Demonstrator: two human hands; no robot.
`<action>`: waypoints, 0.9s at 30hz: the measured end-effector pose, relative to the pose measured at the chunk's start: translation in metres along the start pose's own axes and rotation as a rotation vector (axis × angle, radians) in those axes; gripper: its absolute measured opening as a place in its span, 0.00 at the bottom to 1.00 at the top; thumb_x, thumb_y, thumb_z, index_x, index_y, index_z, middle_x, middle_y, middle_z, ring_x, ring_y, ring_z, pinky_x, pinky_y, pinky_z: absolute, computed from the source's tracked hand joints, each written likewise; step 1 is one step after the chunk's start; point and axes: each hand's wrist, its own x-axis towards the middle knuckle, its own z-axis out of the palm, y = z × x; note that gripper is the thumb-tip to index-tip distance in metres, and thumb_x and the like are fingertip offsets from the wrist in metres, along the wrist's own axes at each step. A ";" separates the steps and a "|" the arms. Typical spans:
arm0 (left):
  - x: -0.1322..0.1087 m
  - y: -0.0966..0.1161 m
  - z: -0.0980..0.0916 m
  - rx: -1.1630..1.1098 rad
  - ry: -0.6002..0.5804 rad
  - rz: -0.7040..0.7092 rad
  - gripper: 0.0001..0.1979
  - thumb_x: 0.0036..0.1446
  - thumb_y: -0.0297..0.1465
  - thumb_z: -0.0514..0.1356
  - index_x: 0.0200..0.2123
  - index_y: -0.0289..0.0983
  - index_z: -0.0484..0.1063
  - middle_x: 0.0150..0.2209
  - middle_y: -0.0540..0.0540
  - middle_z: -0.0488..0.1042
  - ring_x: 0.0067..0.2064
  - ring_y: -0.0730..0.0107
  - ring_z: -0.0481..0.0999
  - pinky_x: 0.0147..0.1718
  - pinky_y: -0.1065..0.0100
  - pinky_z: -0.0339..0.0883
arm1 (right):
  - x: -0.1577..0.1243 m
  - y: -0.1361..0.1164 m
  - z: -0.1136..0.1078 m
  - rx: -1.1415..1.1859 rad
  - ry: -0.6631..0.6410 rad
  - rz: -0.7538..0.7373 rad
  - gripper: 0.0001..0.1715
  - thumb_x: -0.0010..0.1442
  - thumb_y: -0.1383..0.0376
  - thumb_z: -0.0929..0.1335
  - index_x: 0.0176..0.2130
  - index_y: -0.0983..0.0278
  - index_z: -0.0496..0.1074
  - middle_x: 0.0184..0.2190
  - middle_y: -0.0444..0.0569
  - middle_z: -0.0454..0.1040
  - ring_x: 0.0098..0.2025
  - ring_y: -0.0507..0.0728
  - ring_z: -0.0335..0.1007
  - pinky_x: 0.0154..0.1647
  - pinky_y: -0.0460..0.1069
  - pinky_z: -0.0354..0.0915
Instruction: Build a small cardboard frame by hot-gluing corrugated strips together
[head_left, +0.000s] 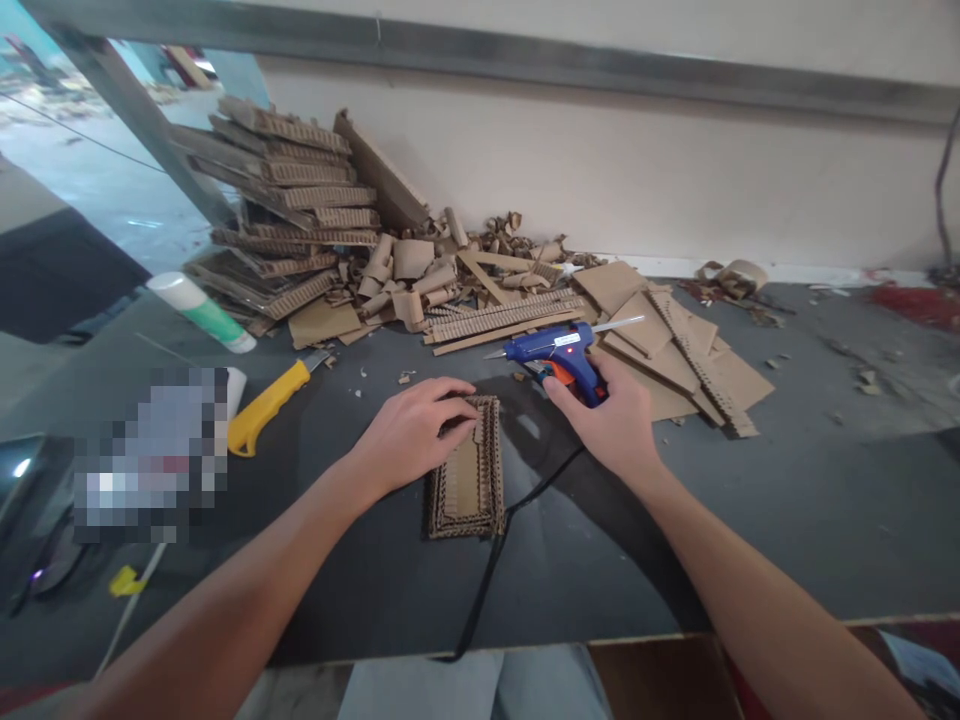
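A small rectangular cardboard tray [469, 480], walled with corrugated strips, lies on the dark table in front of me. My left hand [420, 430] is at its far left side, with bent fingers gripping the far end and the thumb over the inner edge. To the right, my right hand [611, 410] is closed round the handle of a blue glue gun [551, 345]. The gun's nozzle points left, a clear glue stick sticks out of its back, and a small light glows on its side. Its black cord [487, 580] runs past the tray to the table's front edge.
Stacked corrugated cardboard pieces [315, 195] stand at the back left, beside curled scraps [420, 270]. Flat cardboard sheets [652, 350] and strips lie at the right. A yellow utility knife [270, 405], a white-green tube [202, 312] and a blurred-out item [154, 455] are at the left.
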 end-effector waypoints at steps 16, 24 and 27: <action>0.005 0.007 0.003 -0.170 0.039 -0.204 0.07 0.62 0.31 0.60 0.39 0.40 0.79 0.50 0.44 0.80 0.51 0.55 0.79 0.52 0.52 0.74 | -0.003 -0.003 0.001 0.000 -0.016 -0.020 0.27 0.54 0.43 0.70 0.40 0.62 0.75 0.23 0.44 0.70 0.26 0.55 0.64 0.28 0.50 0.63; 0.007 0.011 -0.001 -0.322 0.083 -0.416 0.10 0.57 0.31 0.67 0.43 0.41 0.75 0.45 0.47 0.82 0.49 0.56 0.81 0.50 0.55 0.76 | -0.003 -0.001 0.002 -0.004 -0.016 -0.031 0.26 0.54 0.44 0.71 0.40 0.62 0.75 0.23 0.44 0.69 0.25 0.55 0.63 0.27 0.50 0.62; 0.006 0.012 -0.001 -0.370 0.079 -0.454 0.10 0.57 0.30 0.67 0.42 0.40 0.73 0.47 0.45 0.82 0.52 0.56 0.80 0.50 0.55 0.76 | -0.003 -0.001 0.002 0.001 -0.015 -0.024 0.27 0.53 0.44 0.71 0.41 0.62 0.75 0.23 0.44 0.69 0.25 0.54 0.63 0.26 0.50 0.62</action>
